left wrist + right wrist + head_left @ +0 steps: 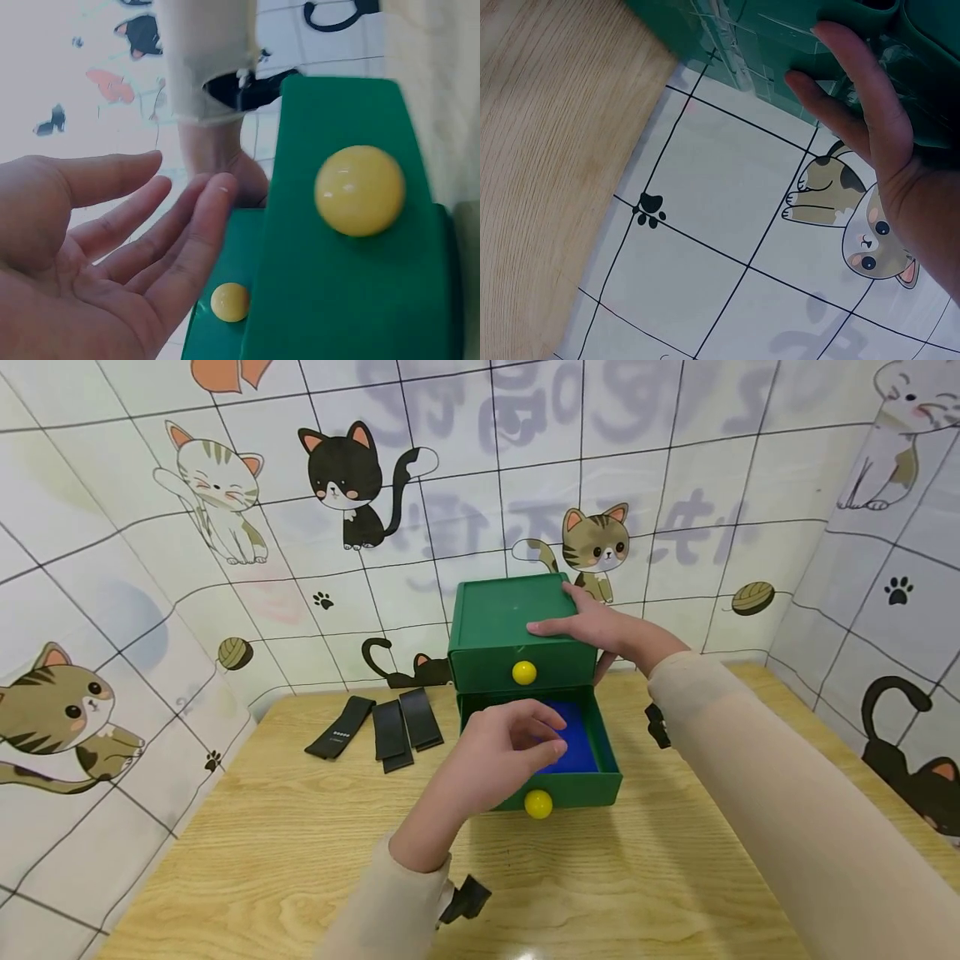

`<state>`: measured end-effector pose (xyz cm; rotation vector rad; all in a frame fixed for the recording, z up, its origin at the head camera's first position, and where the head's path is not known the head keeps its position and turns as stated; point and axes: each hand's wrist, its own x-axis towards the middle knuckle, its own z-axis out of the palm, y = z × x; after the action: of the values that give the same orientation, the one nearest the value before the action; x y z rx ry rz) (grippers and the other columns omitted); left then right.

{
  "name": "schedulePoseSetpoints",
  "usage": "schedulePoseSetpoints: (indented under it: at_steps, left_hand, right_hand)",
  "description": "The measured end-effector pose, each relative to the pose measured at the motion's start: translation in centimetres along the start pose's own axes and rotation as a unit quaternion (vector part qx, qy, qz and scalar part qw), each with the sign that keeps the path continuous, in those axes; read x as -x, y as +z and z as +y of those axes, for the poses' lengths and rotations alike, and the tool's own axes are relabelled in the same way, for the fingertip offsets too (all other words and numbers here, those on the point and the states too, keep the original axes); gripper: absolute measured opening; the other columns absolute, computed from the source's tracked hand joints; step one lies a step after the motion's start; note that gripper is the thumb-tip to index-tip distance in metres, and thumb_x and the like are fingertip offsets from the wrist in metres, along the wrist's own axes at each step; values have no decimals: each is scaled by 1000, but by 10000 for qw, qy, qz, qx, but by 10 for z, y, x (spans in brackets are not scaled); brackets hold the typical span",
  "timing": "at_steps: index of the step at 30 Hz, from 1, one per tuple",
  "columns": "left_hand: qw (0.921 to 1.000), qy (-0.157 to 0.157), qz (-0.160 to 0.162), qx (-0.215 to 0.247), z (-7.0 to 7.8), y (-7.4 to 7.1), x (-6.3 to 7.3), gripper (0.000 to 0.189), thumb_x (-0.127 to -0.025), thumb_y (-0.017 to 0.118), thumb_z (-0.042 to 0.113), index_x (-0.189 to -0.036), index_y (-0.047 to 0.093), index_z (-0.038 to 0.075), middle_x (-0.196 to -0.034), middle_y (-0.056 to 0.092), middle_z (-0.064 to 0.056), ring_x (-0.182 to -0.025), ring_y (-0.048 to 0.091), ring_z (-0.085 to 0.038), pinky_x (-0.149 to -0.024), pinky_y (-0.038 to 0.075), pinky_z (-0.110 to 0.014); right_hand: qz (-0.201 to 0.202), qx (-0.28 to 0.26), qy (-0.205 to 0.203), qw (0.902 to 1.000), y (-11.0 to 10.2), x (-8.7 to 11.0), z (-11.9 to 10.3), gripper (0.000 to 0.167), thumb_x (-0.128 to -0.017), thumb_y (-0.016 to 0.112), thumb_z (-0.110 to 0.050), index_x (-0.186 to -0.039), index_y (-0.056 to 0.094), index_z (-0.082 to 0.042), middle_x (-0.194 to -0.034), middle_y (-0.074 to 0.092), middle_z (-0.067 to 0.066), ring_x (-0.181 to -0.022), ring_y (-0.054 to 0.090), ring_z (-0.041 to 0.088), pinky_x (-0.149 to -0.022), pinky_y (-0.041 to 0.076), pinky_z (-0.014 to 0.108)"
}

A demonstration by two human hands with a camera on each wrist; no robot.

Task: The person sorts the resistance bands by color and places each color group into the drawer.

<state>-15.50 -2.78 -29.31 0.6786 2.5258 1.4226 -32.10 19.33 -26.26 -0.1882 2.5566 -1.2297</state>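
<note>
A green two-drawer box (517, 608) stands against the patterned backdrop. Its upper drawer front, with a yellow round knob (524, 673), is closed. The lower drawer (609, 752) is pulled out, showing a blue bottom (576, 739) and another yellow knob (538, 804). My right hand (603, 625) rests over the box's top right edge, thumb on the lid and other fingers spread along the side. In the right wrist view, fingers (855, 67) lie against the green side. My left hand (501, 752) hovers above the open drawer, fingers loosely bent with nothing between them, hiding part of the drawer.
Several flat black strips (342, 728) lie on the wooden table (300, 843) left of the box, some overlapping. A cat-print tiled backdrop (465, 468) rises behind and along both sides of the table. Each sleeve carries a small black wrist mount (467, 900).
</note>
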Motion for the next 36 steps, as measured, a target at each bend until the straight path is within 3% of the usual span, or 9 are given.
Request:
schedulePoseSetpoints:
  at_steps: [6, 11, 16, 22, 28, 36]
  left_hand:
    - [9994, -4, -329, 45, -12, 4, 37, 13, -101, 75, 20, -113, 75, 15, -100, 80, -3, -85, 74, -14, -74, 58, -25]
    - [9987, -167, -482, 5, -30, 9, 51, 18, -101, 76, 21, -117, 73, 15, -98, 79, -3, -81, 73, -14, -71, 56, -22]
    - [9991, -162, -214, -326, -47, 15, 52, 28, -101, 75, 20, -129, 71, 18, -104, 80, -2, -80, 72, -8, -71, 57, -20]
    - [9982, -163, 7, -573, -56, 24, 48, 23, -101, 75, 18, -124, 75, 20, -103, 80, -2, -78, 67, -4, -72, 56, -18]
    - [9988, -116, 132, -449, -58, 25, 45, 20, -100, 75, 15, -120, 77, 17, -101, 80, -4, -78, 69, -5, -70, 57, -18]
    - [9996, -225, 56, -180, -59, 23, 42, 18, -99, 77, 14, -117, 78, 18, -103, 81, -5, -84, 75, -10, -74, 62, -24]
  right_hand:
    - [-6, -67, -5, 10000, 0, 2, -1, 123, -91, 70, -72, -168, -20, -38, -177, 7, 22, -147, 42, 54, -72, 65, 58]
    - [8, -90, -10, 10000, -2, 3, -1, 122, -92, 69, -71, -168, -21, -38, -176, 11, 25, -147, 42, 55, -72, 65, 58]
    - [-23, -110, -26, 9999, 0, 3, -1, 122, -92, 70, -70, -168, -21, -38, -175, 12, 25, -146, 43, 55, -72, 65, 59]
    - [-26, -95, 3, 10000, 2, 2, -2, 122, -92, 70, -69, -167, -22, -38, -176, 10, 25, -146, 42, 57, -71, 65, 59]
    - [-45, -90, -45, 9999, 2, 1, -1, 123, -92, 70, -70, -168, -21, -38, -175, 12, 25, -146, 44, 55, -71, 65, 58]
    - [-36, -73, -46, 10000, 2, 1, -1, 122, -92, 69, -70, -168, -21, -37, -175, 13, 25, -145, 44, 56, -72, 65, 59]
